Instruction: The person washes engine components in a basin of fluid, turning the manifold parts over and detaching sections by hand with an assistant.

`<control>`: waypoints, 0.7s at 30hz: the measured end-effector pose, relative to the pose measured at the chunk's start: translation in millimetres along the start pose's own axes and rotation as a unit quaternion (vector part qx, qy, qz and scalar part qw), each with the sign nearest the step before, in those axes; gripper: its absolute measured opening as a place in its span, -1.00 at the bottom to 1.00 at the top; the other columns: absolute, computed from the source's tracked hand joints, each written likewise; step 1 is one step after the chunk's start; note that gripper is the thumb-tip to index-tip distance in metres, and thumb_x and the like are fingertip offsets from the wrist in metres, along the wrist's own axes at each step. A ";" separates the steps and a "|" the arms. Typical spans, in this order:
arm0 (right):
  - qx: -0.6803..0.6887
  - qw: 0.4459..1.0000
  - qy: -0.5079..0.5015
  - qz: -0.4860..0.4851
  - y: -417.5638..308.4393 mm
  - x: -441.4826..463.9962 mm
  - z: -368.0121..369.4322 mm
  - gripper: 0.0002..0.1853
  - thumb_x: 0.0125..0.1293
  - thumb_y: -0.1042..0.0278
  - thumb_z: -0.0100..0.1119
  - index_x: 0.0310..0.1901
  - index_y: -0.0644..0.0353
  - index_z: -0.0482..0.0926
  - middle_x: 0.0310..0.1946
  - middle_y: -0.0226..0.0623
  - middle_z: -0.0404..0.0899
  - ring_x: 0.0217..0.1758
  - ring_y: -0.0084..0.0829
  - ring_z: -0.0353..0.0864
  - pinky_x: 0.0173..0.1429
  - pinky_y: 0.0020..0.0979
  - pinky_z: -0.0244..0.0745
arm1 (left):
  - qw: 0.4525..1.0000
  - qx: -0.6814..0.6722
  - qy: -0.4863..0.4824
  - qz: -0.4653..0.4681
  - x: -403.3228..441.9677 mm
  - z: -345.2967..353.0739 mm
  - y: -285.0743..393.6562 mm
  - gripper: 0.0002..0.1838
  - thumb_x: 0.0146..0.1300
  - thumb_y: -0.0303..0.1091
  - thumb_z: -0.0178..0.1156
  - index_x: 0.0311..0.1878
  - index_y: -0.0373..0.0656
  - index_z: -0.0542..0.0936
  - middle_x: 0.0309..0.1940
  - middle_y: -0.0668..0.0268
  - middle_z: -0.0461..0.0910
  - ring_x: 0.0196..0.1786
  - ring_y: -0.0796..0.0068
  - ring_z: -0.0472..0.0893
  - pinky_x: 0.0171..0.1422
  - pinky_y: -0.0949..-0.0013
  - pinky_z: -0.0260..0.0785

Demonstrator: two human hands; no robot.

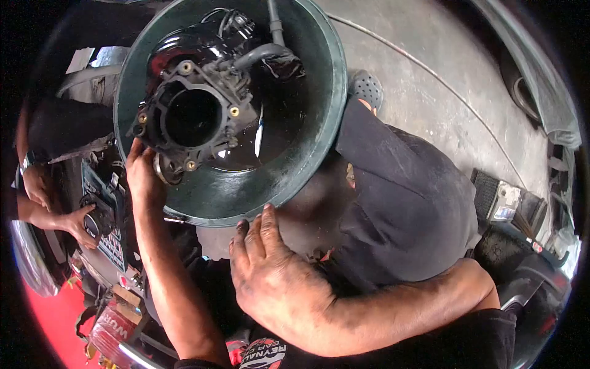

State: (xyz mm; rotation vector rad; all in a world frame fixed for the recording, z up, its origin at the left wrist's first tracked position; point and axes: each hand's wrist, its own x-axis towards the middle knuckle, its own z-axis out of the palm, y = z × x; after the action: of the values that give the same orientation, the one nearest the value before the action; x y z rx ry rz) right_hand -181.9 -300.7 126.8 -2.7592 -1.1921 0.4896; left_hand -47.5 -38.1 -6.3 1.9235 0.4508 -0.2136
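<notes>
A black plastic intake manifold point(239, 101) with a round bore and brass inserts is held over a big green tub point(335, 74). My left hand point(146, 175) grips its lower left edge; the thumb is partly hidden. Below the tub's near rim is my right hand point(276, 277), palm down, fingers stretched out and blackened with grime, holding nothing. Dark liquid point(286, 132) lies in the bottom of the tub, with a slim white and blue tool point(259, 138) in it. A grey pipe point(275, 24) rises at the tub's far side.
At the left, another person's hand point(80, 224) holds a round black part beside a tool case point(110, 246). A cable or hose point(424, 67) crosses the concrete floor. A shoe point(367, 89) is close to the tub's right side. A red and white box point(117, 320) stands lower left.
</notes>
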 end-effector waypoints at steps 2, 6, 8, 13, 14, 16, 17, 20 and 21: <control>-0.004 1.000 0.014 -0.002 -4.9 0.2 7.6 -0.54 0.38 0.20 0.04 0.08 0.44 0.66 0.08 0.12 0.66 0.17 0.09 0.65 0.44 0.22 0.38 | 1.000 0.021 -0.008 0.013 -3.4 -0.4 -0.5 -0.56 0.41 -0.46 0.00 0.32 -0.27 0.53 0.12 0.18 0.66 0.02 0.41 0.68 0.14 0.40 0.50; 0.002 1.000 -0.021 -0.023 -7.3 5.3 4.1 -0.53 0.38 0.17 0.04 0.09 0.41 0.66 0.03 0.10 0.69 0.14 0.06 0.67 0.42 0.23 0.41 | 0.999 0.013 0.027 -0.036 -16.2 11.5 13.8 -0.57 0.42 -0.46 0.02 0.33 -0.23 0.54 0.10 0.20 0.67 0.03 0.45 0.67 0.13 0.41 0.48; -0.007 0.999 -0.026 -0.027 -6.8 3.8 8.1 -0.53 0.37 0.17 0.04 0.08 0.41 0.67 0.02 0.09 0.69 0.13 0.06 0.68 0.42 0.23 0.41 | 0.999 -0.022 0.027 -0.037 -14.1 11.2 10.4 -0.57 0.43 -0.46 0.03 0.33 -0.22 0.54 0.09 0.20 0.68 0.04 0.46 0.66 0.14 0.41 0.47; 0.027 0.999 -0.026 -0.029 -8.0 4.3 5.4 -0.52 0.36 0.16 0.03 0.07 0.41 0.68 0.01 0.08 0.69 0.14 0.08 0.67 0.42 0.27 0.39 | 0.999 0.040 0.005 0.005 -11.6 7.6 2.9 -0.55 0.42 -0.51 0.01 0.36 -0.26 0.52 0.15 0.18 0.66 0.13 0.38 0.62 0.25 0.37 0.41; 0.029 0.999 -0.024 -0.027 -7.1 3.7 8.6 -0.52 0.36 0.16 0.03 0.07 0.41 0.68 0.02 0.08 0.69 0.14 0.08 0.67 0.42 0.27 0.39 | 0.995 0.095 0.004 0.024 -12.8 6.7 1.7 -0.53 0.43 -0.52 0.00 0.38 -0.29 0.49 0.20 0.15 0.63 0.20 0.35 0.59 0.34 0.35 0.35; 0.027 0.999 -0.025 -0.030 -4.7 6.0 10.0 -0.52 0.36 0.16 0.03 0.07 0.41 0.68 0.02 0.09 0.69 0.15 0.08 0.66 0.42 0.26 0.39 | 0.996 0.079 0.051 0.004 -26.6 24.9 16.7 -0.51 0.43 -0.52 0.03 0.41 -0.33 0.45 0.24 0.12 0.60 0.26 0.34 0.56 0.39 0.34 0.31; 0.022 0.999 -0.025 -0.032 -4.0 6.5 10.2 -0.52 0.37 0.16 0.03 0.08 0.41 0.67 0.03 0.09 0.69 0.15 0.08 0.66 0.42 0.26 0.39 | 0.997 0.069 0.039 0.013 -21.6 20.3 7.5 -0.51 0.45 -0.49 0.05 0.42 -0.34 0.44 0.25 0.11 0.60 0.26 0.33 0.56 0.40 0.34 0.30; 0.020 0.999 -0.026 -0.036 -2.8 8.0 8.3 -0.51 0.37 0.16 0.03 0.09 0.42 0.67 0.04 0.09 0.68 0.16 0.07 0.65 0.42 0.26 0.39 | 0.998 0.052 0.012 0.013 -17.3 15.5 4.0 -0.52 0.47 -0.44 0.08 0.42 -0.36 0.44 0.27 0.10 0.59 0.27 0.33 0.55 0.40 0.34 0.30; 0.018 0.999 -0.028 -0.037 -4.0 7.3 7.2 -0.51 0.37 0.16 0.03 0.09 0.42 0.67 0.04 0.09 0.68 0.17 0.07 0.65 0.42 0.26 0.39 | 0.997 0.073 0.004 0.031 -16.0 12.6 2.8 -0.52 0.47 -0.45 0.09 0.41 -0.36 0.45 0.27 0.10 0.59 0.25 0.35 0.56 0.39 0.35 0.31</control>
State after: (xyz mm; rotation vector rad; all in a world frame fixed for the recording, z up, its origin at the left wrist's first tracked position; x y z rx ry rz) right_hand -182.3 -292.9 119.0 -2.6756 -1.2797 0.5774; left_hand -60.2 -54.0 -3.2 2.0793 0.3889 -0.2016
